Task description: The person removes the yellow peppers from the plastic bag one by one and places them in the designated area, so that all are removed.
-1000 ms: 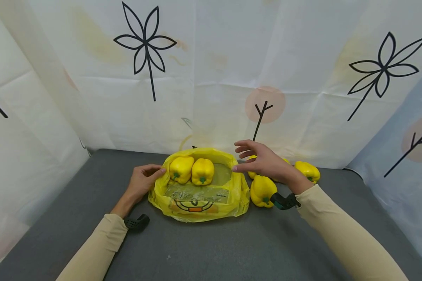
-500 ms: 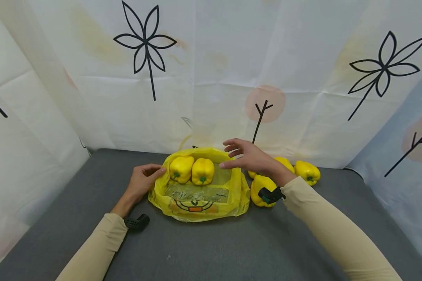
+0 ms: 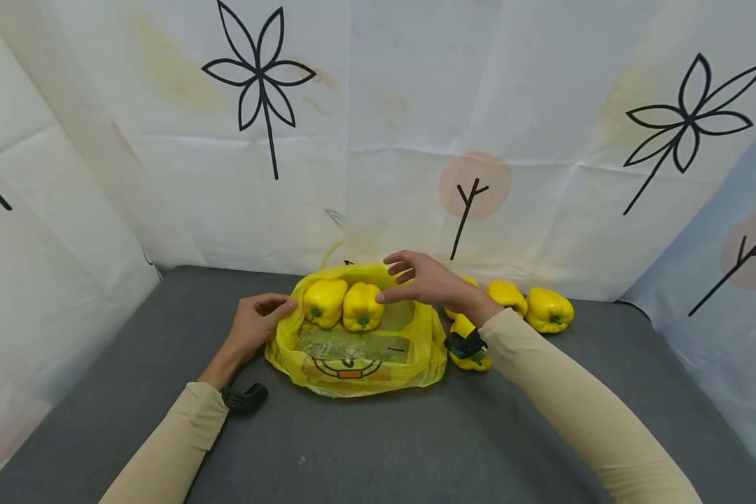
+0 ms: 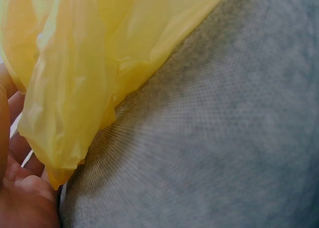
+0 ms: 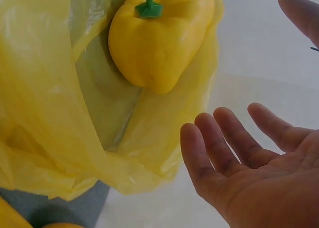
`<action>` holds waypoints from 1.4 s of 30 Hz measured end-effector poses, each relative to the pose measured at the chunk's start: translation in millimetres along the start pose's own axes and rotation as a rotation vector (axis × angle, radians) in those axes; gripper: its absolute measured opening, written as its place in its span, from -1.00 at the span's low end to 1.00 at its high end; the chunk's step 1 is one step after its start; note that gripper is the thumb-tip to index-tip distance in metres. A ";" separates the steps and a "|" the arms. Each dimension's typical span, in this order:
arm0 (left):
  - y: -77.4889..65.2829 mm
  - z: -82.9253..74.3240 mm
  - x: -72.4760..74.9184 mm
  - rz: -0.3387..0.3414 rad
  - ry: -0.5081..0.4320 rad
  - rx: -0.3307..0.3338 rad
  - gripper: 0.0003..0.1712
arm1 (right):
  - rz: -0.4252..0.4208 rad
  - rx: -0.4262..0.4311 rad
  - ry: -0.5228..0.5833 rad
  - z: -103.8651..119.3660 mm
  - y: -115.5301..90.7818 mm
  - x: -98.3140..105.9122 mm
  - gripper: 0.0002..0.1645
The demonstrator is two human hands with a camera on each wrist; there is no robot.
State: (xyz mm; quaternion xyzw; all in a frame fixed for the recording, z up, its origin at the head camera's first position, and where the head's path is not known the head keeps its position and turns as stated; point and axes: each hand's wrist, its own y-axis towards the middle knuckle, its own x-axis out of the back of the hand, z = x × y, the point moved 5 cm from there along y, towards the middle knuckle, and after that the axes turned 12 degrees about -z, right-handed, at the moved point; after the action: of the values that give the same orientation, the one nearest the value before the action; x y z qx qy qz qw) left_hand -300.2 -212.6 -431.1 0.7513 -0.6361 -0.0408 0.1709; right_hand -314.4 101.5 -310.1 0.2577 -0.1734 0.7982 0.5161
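Note:
A yellow plastic bag (image 3: 353, 383) lies with its mouth spread on the table. Two yellow bell peppers with green stems, a left one (image 3: 324, 301) and a right one (image 3: 360, 305), sit inside toward the back left. My left hand (image 3: 256, 323) holds the bag's left rim between thumb and fingers; the left wrist view shows the yellow film (image 4: 70, 88) hanging over those fingers. Above the bag's back right rim hovers my right hand (image 3: 430, 281), holding nothing. Its fingers are spread and slightly bent in the right wrist view, apart from the pepper (image 5: 154, 44) in the bag.
Several more yellow peppers lie right of the bag: a far right one (image 3: 549, 310), one beside it (image 3: 506, 295), and a nearer one (image 3: 469, 362) partly behind the black wrist camera (image 3: 466, 344). A printed white cloth (image 3: 390, 140) hangs behind the grey table (image 3: 353, 448).
My right hand has moved left, from the bag's right edge to over its back right part. My left hand, the bag and the peppers have stayed put.

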 end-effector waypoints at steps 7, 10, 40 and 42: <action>0.6 -0.8 0.0 0.003 0.006 0.011 -0.61 | 0.002 -0.047 0.026 -4.2 11.4 -7.6 -0.02; 0.8 -0.2 0.2 0.002 0.004 0.013 -0.61 | -0.003 -0.060 0.042 -7.2 16.7 -10.5 -0.04; 0.0 -2.6 0.1 -0.003 0.020 0.004 -0.63 | -0.003 -0.162 0.121 -29.4 37.3 -42.3 0.04; 0.0 -2.8 0.1 -0.003 0.024 0.005 -0.62 | -0.004 -0.164 0.121 -31.3 38.1 -43.7 0.03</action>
State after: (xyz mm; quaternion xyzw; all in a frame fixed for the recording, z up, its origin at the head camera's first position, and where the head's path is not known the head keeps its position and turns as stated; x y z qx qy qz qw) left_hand -299.3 -212.1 -428.4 0.7532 -0.6329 -0.0305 0.1766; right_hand -341.9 70.9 -361.5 0.1665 -0.2061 0.7944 0.5466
